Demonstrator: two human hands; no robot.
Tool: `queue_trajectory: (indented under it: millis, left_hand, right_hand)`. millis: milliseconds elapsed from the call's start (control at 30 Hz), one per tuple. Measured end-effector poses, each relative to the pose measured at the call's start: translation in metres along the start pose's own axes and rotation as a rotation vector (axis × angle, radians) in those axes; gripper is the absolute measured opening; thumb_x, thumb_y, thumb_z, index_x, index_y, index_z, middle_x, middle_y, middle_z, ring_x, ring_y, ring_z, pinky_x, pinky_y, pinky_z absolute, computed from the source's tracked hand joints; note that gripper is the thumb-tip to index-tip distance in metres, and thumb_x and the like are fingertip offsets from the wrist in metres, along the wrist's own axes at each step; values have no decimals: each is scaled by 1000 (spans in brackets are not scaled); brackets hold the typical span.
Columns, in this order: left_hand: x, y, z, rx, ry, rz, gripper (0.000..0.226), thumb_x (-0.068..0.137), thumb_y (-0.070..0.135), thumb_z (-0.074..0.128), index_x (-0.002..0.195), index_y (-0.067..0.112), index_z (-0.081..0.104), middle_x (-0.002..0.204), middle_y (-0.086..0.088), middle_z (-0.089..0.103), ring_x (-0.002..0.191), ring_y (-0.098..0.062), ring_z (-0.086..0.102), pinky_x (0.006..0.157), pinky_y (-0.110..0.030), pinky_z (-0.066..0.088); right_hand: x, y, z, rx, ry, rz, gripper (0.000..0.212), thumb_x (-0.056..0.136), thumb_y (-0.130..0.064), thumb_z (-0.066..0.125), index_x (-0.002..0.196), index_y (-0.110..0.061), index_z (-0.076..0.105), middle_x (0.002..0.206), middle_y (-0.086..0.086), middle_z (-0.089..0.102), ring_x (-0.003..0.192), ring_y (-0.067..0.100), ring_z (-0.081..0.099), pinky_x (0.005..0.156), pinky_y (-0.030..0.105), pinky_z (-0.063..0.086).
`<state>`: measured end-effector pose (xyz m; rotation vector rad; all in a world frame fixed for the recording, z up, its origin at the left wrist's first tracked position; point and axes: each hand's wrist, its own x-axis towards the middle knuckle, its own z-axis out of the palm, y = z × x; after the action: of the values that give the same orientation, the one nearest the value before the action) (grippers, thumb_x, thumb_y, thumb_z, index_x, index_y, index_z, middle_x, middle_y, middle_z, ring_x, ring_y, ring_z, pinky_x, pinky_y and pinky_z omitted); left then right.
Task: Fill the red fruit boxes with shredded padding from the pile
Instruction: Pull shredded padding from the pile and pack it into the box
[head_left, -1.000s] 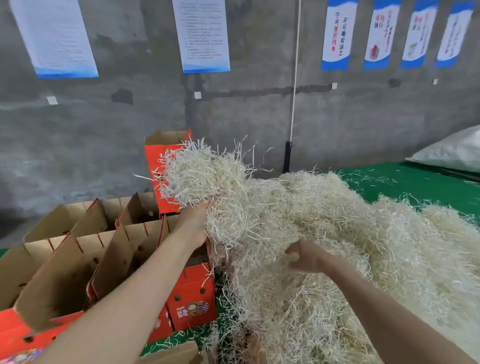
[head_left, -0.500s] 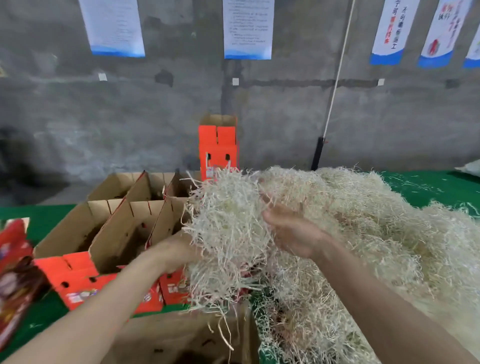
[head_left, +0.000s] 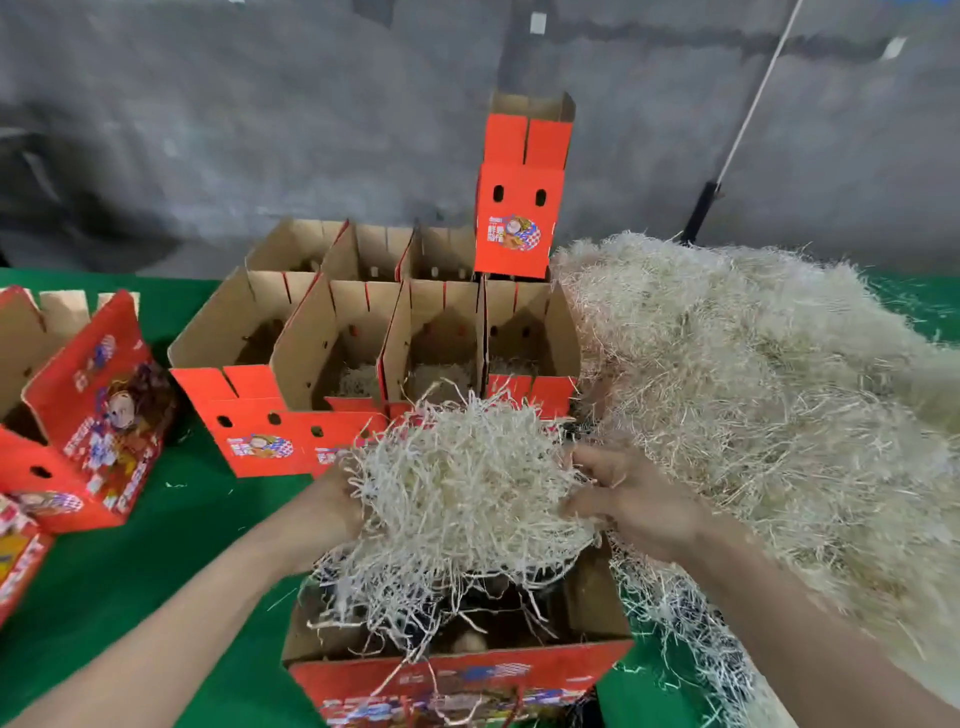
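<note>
A clump of pale shredded padding (head_left: 462, 493) hangs between my two hands, just over an open red fruit box (head_left: 457, 675) at the front of the table. My left hand (head_left: 332, 506) grips the clump's left side, its fingers buried in the shreds. My right hand (head_left: 631, 501) holds the right side with fingers curled into it. The big padding pile (head_left: 753, 395) lies to the right on the green table. Strands trail down into the near box.
Several open red boxes (head_left: 363, 353) stand in rows behind the clump, some with a little padding inside. One upright box (head_left: 519, 208) stands on top at the back. More red boxes (head_left: 88, 415) lean at the left. A grey wall lies behind.
Both hands carried the clump down and toward me, from beside the pile to over the near box. The view tilted down and left, showing more boxes.
</note>
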<state>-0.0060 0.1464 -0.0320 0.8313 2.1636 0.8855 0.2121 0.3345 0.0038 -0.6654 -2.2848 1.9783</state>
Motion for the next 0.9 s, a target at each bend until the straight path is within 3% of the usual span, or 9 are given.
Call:
queue_trajectory:
  millis: [100,167,267,333,500,600,700,800,900]
  left_hand:
    - [-2,1,13,-112,-48,-58,38,86,-11,47,65,17,33,69,8,37,50,17,51,54,-3,39]
    - [-8,11,25,-170,-69,-63,46,86,-14,47,63,22,29,65,10,39,46,26,44,50,0,38]
    - [-13,13,36,-187,-193,14,54,77,-28,41,55,20,50,39,5,53,32,6,47,37,-4,33]
    - [-10,6,28,-240,-203,-60,41,76,-22,48,73,17,61,68,4,64,55,0,55,44,-11,40]
    - [1,-33,6,-471,-148,-184,78,73,-9,67,140,5,27,106,-1,48,95,-13,39,94,-30,32]
    - [-6,-34,6,-481,-121,-150,90,70,-12,67,145,6,20,122,-6,47,108,-16,44,102,-32,27]
    - [-9,-27,4,-607,-288,-143,107,57,6,79,145,20,20,130,-3,54,121,-5,45,105,-31,29]
    - [-15,-15,16,-618,-543,-219,137,34,47,89,147,22,17,132,5,48,128,-5,36,112,-35,22]
    - [-16,-5,39,-476,-463,-287,142,30,55,87,148,23,15,151,1,25,138,-20,25,111,-40,22]
  right_hand:
    - [4,8,22,-18,-224,188,93,63,-54,75,141,-36,28,137,-11,45,127,11,44,101,29,41]
    - [13,16,45,-66,-238,322,121,58,-62,75,147,-21,5,136,-13,35,128,13,41,97,14,37]
    - [28,31,67,-112,-8,342,68,77,-31,73,129,-12,34,118,-5,51,97,7,55,75,12,46]
    - [28,39,65,-103,88,363,49,81,-24,69,115,-14,36,106,-5,53,85,0,55,62,8,45]
    - [4,44,37,2,189,413,104,68,-29,78,145,-10,10,143,7,32,109,14,47,85,21,39]
    - [-5,44,27,-39,177,434,87,74,-19,75,141,-4,22,140,6,37,112,15,48,83,17,39]
    - [-7,30,43,-275,107,275,31,75,-13,73,96,-21,52,92,-11,60,94,0,61,70,6,45]
    - [6,27,69,-271,29,76,27,77,3,67,102,-2,59,95,15,64,91,30,63,77,24,48]
    - [12,21,82,-100,-121,-5,48,75,7,67,116,-15,56,108,-5,67,104,11,61,86,18,47]
